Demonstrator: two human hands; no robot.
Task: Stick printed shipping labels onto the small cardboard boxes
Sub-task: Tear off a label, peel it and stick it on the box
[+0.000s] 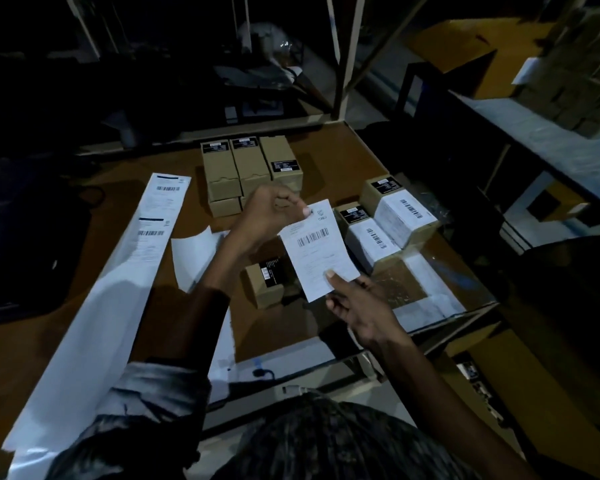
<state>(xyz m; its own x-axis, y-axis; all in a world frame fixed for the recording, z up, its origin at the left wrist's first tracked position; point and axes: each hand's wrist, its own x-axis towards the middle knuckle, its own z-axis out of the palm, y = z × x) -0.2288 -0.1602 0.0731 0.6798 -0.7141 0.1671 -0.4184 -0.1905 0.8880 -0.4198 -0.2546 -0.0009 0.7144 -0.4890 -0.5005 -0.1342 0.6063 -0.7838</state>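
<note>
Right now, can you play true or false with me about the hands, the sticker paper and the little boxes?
1. Both hands hold one label. True: the left hand pinches its top corner, the right hand its bottom edge.
2. The label is already stuck on a box. False: it is held in the air above the small box in front.
3. Two boxes on the right already wear white labels. True.
4. The three boxes at the back wear big white labels too. False: they show only small black stickers.
5. A long strip of labels lies on the left of the table. True.
</note>
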